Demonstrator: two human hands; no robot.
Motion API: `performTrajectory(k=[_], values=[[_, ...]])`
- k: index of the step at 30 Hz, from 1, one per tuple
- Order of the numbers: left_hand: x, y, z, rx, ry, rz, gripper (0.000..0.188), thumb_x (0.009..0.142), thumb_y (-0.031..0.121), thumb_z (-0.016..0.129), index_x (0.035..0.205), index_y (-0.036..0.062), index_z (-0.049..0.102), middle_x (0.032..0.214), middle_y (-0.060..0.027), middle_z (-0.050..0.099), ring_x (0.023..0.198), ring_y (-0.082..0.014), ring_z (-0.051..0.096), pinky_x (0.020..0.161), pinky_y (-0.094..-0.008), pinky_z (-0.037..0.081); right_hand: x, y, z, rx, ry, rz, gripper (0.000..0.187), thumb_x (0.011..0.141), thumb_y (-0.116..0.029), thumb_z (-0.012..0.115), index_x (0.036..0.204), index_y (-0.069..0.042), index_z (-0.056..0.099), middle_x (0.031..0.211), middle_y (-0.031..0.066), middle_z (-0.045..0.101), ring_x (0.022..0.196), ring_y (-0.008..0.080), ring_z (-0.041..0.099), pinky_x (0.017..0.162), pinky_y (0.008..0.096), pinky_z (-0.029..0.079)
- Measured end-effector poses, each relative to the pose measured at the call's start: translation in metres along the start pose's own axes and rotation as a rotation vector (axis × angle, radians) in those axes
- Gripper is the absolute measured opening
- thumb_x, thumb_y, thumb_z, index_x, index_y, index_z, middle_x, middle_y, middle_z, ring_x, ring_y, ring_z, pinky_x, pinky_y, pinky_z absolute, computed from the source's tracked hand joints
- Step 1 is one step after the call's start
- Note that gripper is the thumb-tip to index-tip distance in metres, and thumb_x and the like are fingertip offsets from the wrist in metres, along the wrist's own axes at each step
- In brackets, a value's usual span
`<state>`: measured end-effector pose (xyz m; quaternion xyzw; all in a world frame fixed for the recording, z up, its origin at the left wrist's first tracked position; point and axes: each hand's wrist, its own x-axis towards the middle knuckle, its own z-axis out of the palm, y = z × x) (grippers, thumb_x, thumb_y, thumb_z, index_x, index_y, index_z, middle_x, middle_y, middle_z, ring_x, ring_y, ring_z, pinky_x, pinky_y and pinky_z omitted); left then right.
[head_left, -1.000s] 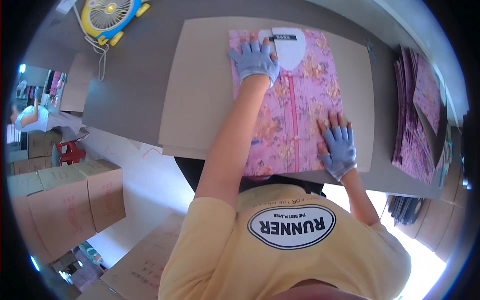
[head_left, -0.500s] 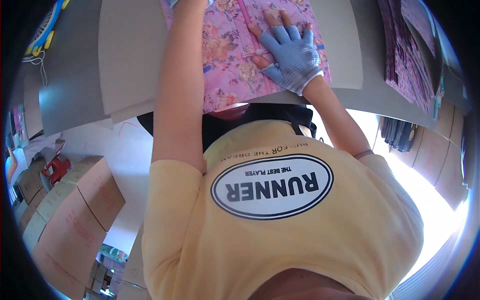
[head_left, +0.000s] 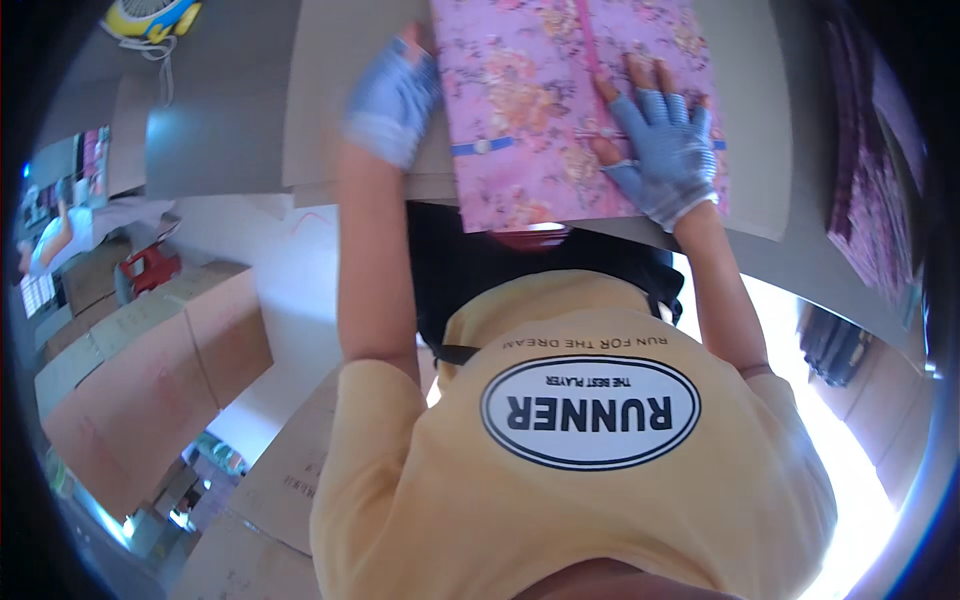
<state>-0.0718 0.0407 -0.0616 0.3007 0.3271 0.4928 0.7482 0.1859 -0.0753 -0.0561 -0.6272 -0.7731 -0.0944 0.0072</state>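
A pink sheet with a floral print [head_left: 520,180] lies in front of me, its far end cut off by the top of the picture. Down its middle runs a darker pink strip with a small bow, and a blue band [head_left: 483,146] with a round ornament crosses its left edge. My right hand [head_left: 662,145], in a blue-grey fingerless glove, rests flat on the sheet's right half with fingers spread. Beside the sheet's left edge is my left hand [head_left: 392,105], gloved the same way. Its fingers are blurred and partly hidden, so their grip is unclear.
Grey board [head_left: 755,130] lies under the sheet on a grey table [head_left: 215,130]. A stack of purple-pink printed sheets [head_left: 870,210] stands at right. A yellow and blue fan [head_left: 150,18] sits far left. Cardboard boxes [head_left: 150,350], a red object [head_left: 150,268] and another person's arm [head_left: 52,240] are at left.
My left hand has come back from the far end of the sheet to its left edge. The right hand stays spread on the sheet. The whole view has shifted, showing more at left.
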Motion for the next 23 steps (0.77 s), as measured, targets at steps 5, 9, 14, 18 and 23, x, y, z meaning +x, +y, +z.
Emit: performTrajectory(k=[5, 9, 14, 18, 23], values=[[-0.082, -0.013, 0.007, 0.441, -0.055, -0.072, 0.037, 0.089, 0.011, 0.058, 0.123, -0.0035, 0.051, 0.116, -0.0104, 0.060, 0.105, -0.0190, 0.058, 0.094, -0.0340, 0.049, 0.004, -0.004, -0.009, 0.021, -0.038, -0.020, 0.066, 0.088, -0.051, 0.049, 0.147, -0.027, 0.031, 0.154, 0.0075, 0.026, 0.139, 0.0330, 0.028, 0.104, 0.0654, 0.025], [-0.082, -0.012, 0.016, 0.533, 0.016, -0.107, 0.037, 0.084, 0.012, 0.061, 0.117, -0.0028, 0.054, 0.114, -0.0157, 0.061, 0.103, -0.0223, 0.061, 0.089, -0.0338, 0.051, 0.008, -0.011, -0.018, -0.007, -0.123, -0.015, 0.065, 0.088, -0.046, 0.050, 0.147, -0.023, 0.031, 0.155, 0.0090, 0.021, 0.141, 0.0327, 0.022, 0.108, 0.0638, 0.017], [-0.087, 0.028, 0.074, 1.782, 0.103, -0.364, 0.045, 0.083, 0.043, 0.061, 0.101, 0.0022, 0.059, 0.107, -0.0170, 0.064, 0.098, -0.0309, 0.064, 0.079, -0.0415, 0.050, 0.000, -0.002, -0.018, 0.002, -0.108, -0.028, 0.067, 0.086, -0.040, 0.056, 0.145, -0.018, 0.034, 0.153, 0.0110, 0.026, 0.141, 0.0349, 0.023, 0.113, 0.0524, 0.019], [-0.059, 0.027, 0.099, 1.920, 0.070, 0.121, 0.033, 0.081, 0.034, 0.060, 0.100, 0.0072, 0.064, 0.102, -0.0138, 0.063, 0.102, -0.0293, 0.060, 0.088, -0.0404, 0.045, 0.050, -0.003, -0.061, -0.018, -0.426, -0.078, 0.056, 0.087, -0.032, 0.057, 0.138, -0.011, 0.042, 0.141, 0.0118, 0.043, 0.127, 0.0331, 0.045, 0.103, 0.0429, 0.040], [0.061, 0.012, 0.122, 1.593, 0.312, 0.455, 0.040, 0.079, 0.032, 0.060, 0.109, 0.0056, 0.060, 0.117, -0.0189, 0.055, 0.117, -0.0293, 0.050, 0.096, -0.0411, 0.039, 0.147, 0.030, -0.011, -0.003, -0.529, -0.203, 0.052, 0.089, -0.033, 0.058, 0.133, -0.007, 0.045, 0.139, 0.0111, 0.047, 0.119, 0.0285, 0.054, 0.093, 0.0437, 0.048]])
